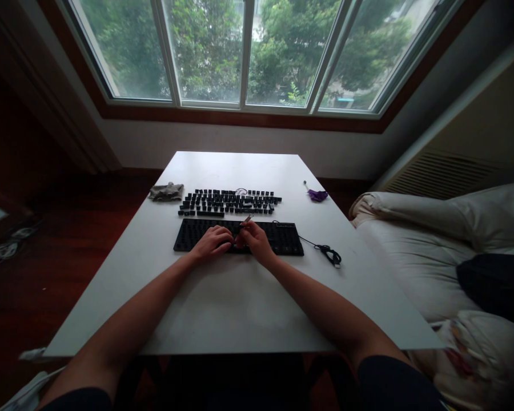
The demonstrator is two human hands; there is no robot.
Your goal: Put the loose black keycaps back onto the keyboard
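Note:
A black keyboard base (282, 238) without keycaps lies on the white table (240, 308). Behind it, several loose black keycaps (229, 202) are laid out in rows. My left hand (212, 242) rests curled on the middle of the keyboard, fingers closed. My right hand (255, 240) is right beside it, pinching a thin tool (245, 221) that sticks up and away from me. Both hands touch over the keyboard's centre.
A grey cloth (167, 191) lies at the back left, a purple brush-like item (317, 195) at the back right. The keyboard's coiled cable (330, 253) trails right. White bedding (437, 240) lies to the right; a window (248, 51) stands behind.

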